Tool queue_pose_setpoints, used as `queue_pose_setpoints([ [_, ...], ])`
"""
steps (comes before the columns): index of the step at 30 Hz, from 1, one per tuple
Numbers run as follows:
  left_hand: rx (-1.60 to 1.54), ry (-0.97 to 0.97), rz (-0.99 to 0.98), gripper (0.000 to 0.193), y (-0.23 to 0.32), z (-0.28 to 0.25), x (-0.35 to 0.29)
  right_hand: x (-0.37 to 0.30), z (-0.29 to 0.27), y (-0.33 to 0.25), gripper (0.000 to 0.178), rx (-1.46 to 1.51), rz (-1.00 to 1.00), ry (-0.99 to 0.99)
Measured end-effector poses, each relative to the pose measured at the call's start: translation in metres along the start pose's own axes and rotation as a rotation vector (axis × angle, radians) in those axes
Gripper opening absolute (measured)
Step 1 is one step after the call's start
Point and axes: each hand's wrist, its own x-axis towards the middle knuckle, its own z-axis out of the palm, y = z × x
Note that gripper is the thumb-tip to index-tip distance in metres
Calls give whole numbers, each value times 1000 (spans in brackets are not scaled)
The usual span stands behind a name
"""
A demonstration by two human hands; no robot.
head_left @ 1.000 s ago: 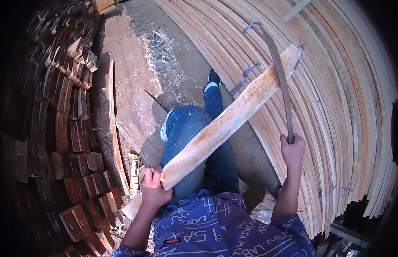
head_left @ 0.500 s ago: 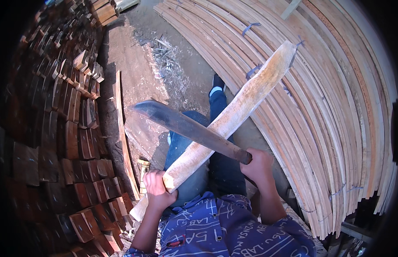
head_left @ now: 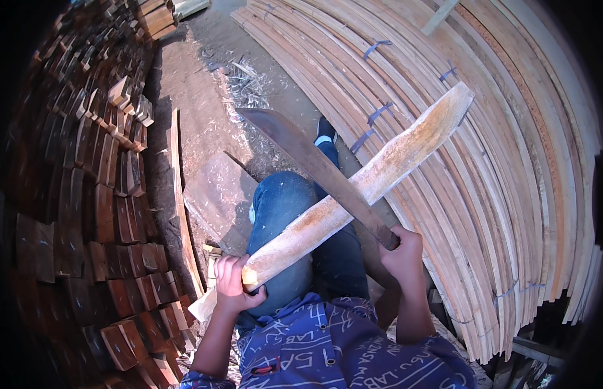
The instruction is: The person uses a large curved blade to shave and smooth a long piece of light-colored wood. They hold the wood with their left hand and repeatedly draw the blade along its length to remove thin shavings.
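Wooden plank [head_left: 328, 215], long axis diagonal, from left hand [head_left: 232, 284] out to forward right.

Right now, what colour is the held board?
The board is pale cream with brownish patches, best seen in the head view.

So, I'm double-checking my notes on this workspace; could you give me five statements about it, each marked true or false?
1. The right grip holds the machete. True.
2. The left grip is empty. False: it holds the near end of the wooden slab.
3. In this view, the machete crosses in front of the wooden slab. True.
4. The long boards lie on the person's left. False: they lie on the right.
5. The wooden slab slants over the person's blue jeans. True.
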Motion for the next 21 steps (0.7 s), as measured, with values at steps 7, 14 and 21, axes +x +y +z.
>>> queue_pose_setpoints([
  [7, 38, 75, -1, 74, 1, 5, -2, -7, 6, -13, 20, -10, -12, -89],
  [14, 13, 90, -3, 74, -2, 7, -4, -16, 21, -14, 14, -104, -172, -9],
  [21, -48, 126, 49, 72, -4, 9, -2, -6, -2, -9, 9, -271, -285, 172],
])
